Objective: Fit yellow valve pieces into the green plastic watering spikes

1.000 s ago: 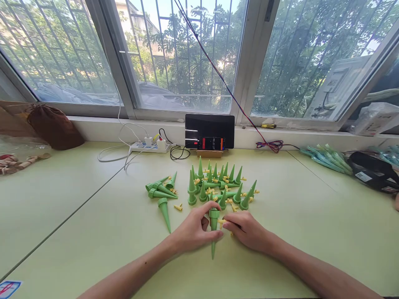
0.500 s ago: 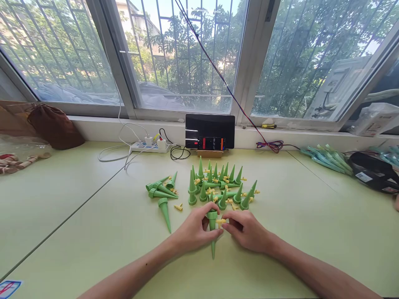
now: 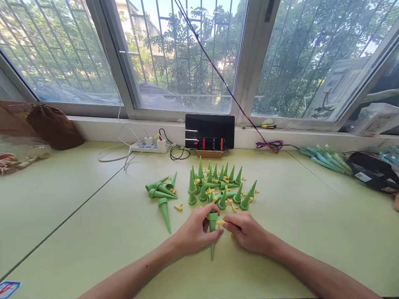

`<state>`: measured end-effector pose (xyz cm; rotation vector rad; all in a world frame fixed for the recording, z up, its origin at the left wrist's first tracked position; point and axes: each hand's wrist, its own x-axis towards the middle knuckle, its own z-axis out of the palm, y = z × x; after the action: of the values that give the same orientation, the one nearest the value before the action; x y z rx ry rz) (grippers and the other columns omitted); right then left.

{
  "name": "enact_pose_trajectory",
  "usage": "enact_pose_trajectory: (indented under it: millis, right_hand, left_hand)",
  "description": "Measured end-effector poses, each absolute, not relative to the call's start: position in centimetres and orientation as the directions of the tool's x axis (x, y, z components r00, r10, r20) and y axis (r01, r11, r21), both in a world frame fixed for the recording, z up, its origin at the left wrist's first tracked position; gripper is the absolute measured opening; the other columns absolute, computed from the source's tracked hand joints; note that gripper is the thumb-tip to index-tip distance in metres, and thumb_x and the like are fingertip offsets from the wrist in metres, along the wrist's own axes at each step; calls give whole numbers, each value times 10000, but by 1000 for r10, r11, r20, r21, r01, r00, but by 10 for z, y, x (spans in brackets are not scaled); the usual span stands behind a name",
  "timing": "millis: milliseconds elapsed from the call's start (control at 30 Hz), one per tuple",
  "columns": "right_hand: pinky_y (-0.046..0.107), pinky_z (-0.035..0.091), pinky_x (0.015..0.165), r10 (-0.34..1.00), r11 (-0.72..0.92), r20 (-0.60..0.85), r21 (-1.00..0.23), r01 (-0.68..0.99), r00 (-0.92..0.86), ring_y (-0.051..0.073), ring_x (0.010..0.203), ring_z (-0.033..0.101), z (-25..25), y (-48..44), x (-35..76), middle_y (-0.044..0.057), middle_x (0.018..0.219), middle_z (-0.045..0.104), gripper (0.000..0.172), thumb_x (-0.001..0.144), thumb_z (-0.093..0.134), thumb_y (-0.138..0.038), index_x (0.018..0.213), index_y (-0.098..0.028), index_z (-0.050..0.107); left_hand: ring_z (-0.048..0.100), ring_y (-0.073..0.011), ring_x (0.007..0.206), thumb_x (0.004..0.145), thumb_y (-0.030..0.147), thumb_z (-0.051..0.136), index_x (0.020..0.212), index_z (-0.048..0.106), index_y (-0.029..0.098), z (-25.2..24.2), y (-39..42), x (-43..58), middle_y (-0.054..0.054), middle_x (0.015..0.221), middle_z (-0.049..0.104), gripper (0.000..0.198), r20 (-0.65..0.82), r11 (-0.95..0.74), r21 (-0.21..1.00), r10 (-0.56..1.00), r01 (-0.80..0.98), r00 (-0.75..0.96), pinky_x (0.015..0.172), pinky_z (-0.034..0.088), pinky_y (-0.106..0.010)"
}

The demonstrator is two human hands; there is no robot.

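- I see the left hand (image 3: 193,233) gripping a green spike (image 3: 213,234), tip pointing at me.
- Right hand (image 3: 247,233) pinches a yellow connector (image 3: 220,223) against the spike's collar.
- Spike pile (image 3: 218,187) sits just behind on the worktop (image 3: 93,216).

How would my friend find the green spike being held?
From the black screen by the window, go down past the cluster of spikes. The left hand grips one spike, tip toward the person, the only one with the right hand holding a yellow piece to it.
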<state>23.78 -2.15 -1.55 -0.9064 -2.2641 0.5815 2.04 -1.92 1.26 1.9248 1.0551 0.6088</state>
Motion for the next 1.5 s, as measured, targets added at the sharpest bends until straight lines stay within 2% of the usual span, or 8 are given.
enact_pose_trajectory:
  millis: [200,333,433,533,700,1100,1500]
  right_hand:
    - [269,262,573,727,666,368,-583,466,-579,129,559,287,-16,-21,238,-58,617,352,345,1039,385,-268,699,-226,340]
    - [258,310,591,756,630,359,-628,457,-548,129,565,358,-13,-23,237,-48,617,425,318,1029,444,-294,725,-211,482]
    - [251,349,599,771,608,360,-662,438,-525,136,573,433,-12,-24,236,-29,641,524,188,1002,515,-302,896,-192,624]
    - [257,369,605,783,596,356,-666,449,-511,141,573,465,-12,-24,236,-18,654,565,167,991,540,-301,981,-179,654]
    - [263,378,620,774,608,359,-649,457,-521,148,601,484,-13,-23,237,-10,685,572,191,1006,500,-288,901,-193,628]
    - [256,334,603,733,654,371,-617,438,-571,137,581,391,-16,-22,238,-37,665,479,270,1049,416,-288,810,-218,519]
    - [280,287,569,699,701,378,-531,476,-607,145,560,317,-16,-22,237,-40,634,434,335,1067,347,-276,738,-234,394]
  left_hand:
    - [362,-103,545,828,286,673,1071,550,205,13,-20,20,114,593,334,284,11,-287,846,853,450,522,502,266,-204]
    - [368,-100,545,824,262,669,1065,540,202,14,-21,20,116,589,344,280,17,-281,853,857,439,515,499,268,-200]
    - [345,-93,525,831,263,666,1052,533,202,15,-20,21,122,578,329,264,38,-291,859,856,420,516,484,247,-196]
    - [328,-88,511,839,266,664,1046,534,202,15,-20,21,125,572,319,253,52,-301,861,853,409,519,475,235,-194]
    - [353,-92,518,835,257,660,1058,541,199,16,-21,21,119,578,345,259,42,-291,863,857,413,514,478,255,-192]
    - [360,-103,536,843,269,641,1084,544,199,14,-21,21,115,586,340,270,19,-281,860,852,426,523,494,264,-206]
    - [361,-103,537,826,260,643,1077,549,196,14,-23,22,113,586,345,275,28,-295,850,852,435,523,494,269,-208]
